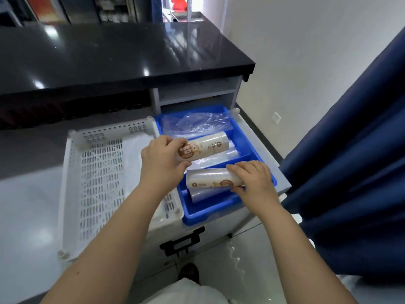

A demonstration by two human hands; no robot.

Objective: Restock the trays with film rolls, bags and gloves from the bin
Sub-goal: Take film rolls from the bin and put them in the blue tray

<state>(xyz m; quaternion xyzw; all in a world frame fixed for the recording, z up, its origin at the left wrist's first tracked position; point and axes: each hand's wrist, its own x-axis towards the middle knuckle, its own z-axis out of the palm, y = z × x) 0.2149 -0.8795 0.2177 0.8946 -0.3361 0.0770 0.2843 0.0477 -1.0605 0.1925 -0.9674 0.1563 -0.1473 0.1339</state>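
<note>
A blue divided tray sits on a grey box in the head view. My left hand grips a white film roll with a brown label over the tray's middle compartment. My right hand holds a second film roll over the near compartment, above a clear roll lying there. Crumpled clear plastic bags fill the far compartment. To the left stands a white perforated bin with a white sheet-like item inside.
A glossy black counter rises behind the bin and tray, with grey shelves under its right end. A dark blue curtain hangs at the right. A black latch is on the box front.
</note>
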